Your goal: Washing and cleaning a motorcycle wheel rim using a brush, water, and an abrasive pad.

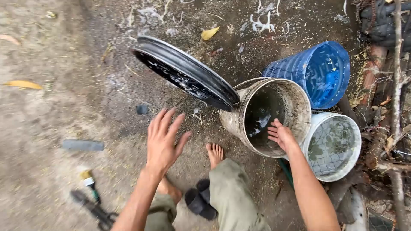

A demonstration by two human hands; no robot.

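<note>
Fingers of your right hand [280, 134] are curling over the tilted dirty bucket [269, 115]'s lower rim, grasping it. Your left hand [162, 139] is hovering splayed, holding nothing, left of the bucket, below the black wheel rim [184, 72].

This is an outdoor yard used as a rough open-air workshop, with bare dirt ground [55, 55] strewn with dry leaves, wood shavings and scraps. A black wheel rim [185, 72] stands among dirty buckets: a grimy one [295, 100], a blue one [291, 66] and a white one [357, 141]. A paintbrush [90, 183] lies in the dirt, and branches [396, 77] and debris pile up at the edge.
</note>
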